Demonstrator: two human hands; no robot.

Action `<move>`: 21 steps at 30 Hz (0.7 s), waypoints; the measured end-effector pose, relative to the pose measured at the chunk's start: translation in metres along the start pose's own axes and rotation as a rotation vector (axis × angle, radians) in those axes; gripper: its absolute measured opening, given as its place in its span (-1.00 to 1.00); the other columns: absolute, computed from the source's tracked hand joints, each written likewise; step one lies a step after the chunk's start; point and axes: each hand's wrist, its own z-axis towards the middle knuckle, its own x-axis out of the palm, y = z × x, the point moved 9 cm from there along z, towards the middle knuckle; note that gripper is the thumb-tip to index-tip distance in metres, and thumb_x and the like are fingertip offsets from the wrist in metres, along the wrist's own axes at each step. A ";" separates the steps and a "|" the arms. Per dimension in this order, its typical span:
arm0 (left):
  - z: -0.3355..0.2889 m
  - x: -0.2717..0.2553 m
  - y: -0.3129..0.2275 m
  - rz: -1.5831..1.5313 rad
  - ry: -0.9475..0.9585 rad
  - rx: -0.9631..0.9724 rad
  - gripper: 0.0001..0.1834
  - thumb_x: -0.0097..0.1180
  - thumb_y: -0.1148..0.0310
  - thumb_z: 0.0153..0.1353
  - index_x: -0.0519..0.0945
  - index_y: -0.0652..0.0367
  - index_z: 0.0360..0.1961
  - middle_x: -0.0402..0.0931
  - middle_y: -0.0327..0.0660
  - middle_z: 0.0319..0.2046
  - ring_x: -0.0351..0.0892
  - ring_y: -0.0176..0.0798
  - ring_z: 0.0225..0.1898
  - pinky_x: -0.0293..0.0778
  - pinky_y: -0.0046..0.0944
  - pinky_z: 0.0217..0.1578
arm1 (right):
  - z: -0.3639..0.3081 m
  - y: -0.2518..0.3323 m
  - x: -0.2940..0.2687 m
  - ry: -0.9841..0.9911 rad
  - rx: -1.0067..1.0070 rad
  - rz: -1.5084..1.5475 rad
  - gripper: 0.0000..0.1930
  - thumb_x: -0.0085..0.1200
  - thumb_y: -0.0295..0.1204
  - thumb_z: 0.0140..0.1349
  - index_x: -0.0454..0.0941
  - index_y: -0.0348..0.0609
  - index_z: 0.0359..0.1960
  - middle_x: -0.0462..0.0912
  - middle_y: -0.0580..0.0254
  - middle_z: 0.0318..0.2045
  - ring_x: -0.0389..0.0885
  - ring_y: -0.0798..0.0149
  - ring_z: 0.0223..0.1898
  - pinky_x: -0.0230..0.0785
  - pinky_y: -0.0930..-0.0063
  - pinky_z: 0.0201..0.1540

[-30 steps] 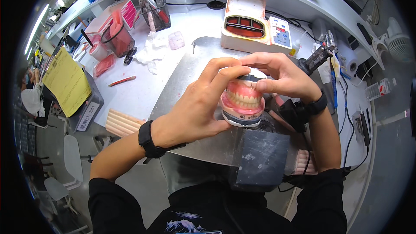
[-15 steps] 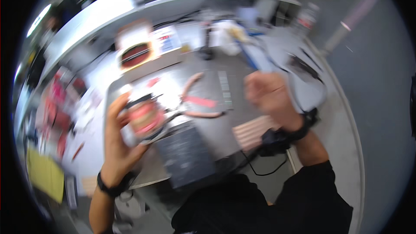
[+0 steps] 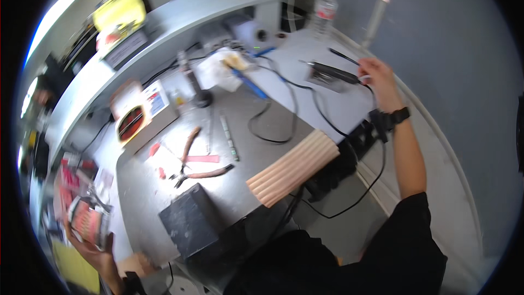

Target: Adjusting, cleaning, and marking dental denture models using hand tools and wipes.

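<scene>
At the lower left, my left hand (image 3: 98,254) is wrapped around a dental model (image 3: 87,221) with pink gums and pale teeth, set in a metal articulator. My right hand (image 3: 381,82) is at the far right of the table, its fingers closed at the near ends of a thin black tool (image 3: 344,56) and a corded black handpiece (image 3: 334,72). Which of the two they grip, I cannot tell. The handpiece lies over a small clear container (image 3: 324,81) on the white tabletop.
On the metal plate (image 3: 136,202) lie pliers (image 3: 210,174), a pink strip (image 3: 203,159), a slim green-and-silver tool (image 3: 229,139) and a dark block (image 3: 191,221). A ridged beige pad (image 3: 295,166) sits at its front edge. A wax heater (image 3: 131,123), blue-handled tool (image 3: 248,82) and bottle (image 3: 325,11) stand behind.
My view has swung to the right. My right hand has reached across to the black tools at the right. The dental model, still in my left hand, has moved left, away from the plate.
</scene>
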 end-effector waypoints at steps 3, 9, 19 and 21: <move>-0.023 -0.097 0.067 -0.042 -0.177 -0.299 -0.20 0.33 0.61 0.09 0.26 0.24 0.37 0.48 0.02 0.17 0.52 -0.05 0.17 0.50 -0.21 0.14 | 0.111 -0.073 -0.046 0.165 -0.043 -0.572 -0.61 0.20 -0.20 0.34 0.61 -0.20 0.06 0.68 0.30 -0.12 0.58 0.35 -0.02 0.44 0.34 0.04; -0.051 -0.159 0.070 0.509 -0.482 -0.249 0.10 0.64 0.45 -0.29 0.24 0.24 0.31 0.35 -0.02 0.17 0.57 -0.08 0.03 0.58 -0.16 0.00 | 0.216 -0.171 -0.093 0.349 -0.045 -0.644 -0.79 -0.03 -0.47 0.42 0.49 -0.35 -0.02 0.65 0.05 -0.10 0.63 0.30 -0.13 0.52 0.40 -0.11; -0.139 -0.217 0.122 0.615 -0.497 -0.502 0.13 0.69 0.30 -0.39 0.31 0.27 0.28 0.36 0.03 0.18 0.43 0.01 0.21 0.38 -0.11 0.27 | 0.197 -0.160 -0.105 0.383 0.225 -1.458 0.19 0.18 0.47 -0.03 0.27 -0.33 0.40 0.39 -0.32 0.31 0.35 -0.18 0.35 0.15 0.15 0.42; -0.136 -0.206 0.123 0.690 -0.463 -0.541 0.11 0.68 0.27 -0.36 0.33 0.27 0.28 0.38 0.06 0.17 0.45 0.01 0.21 0.39 -0.13 0.26 | 0.193 -0.155 -0.109 0.382 0.211 -1.522 0.24 0.16 0.51 -0.06 0.26 -0.37 0.39 0.36 -0.33 0.33 0.31 -0.17 0.38 0.12 0.14 0.43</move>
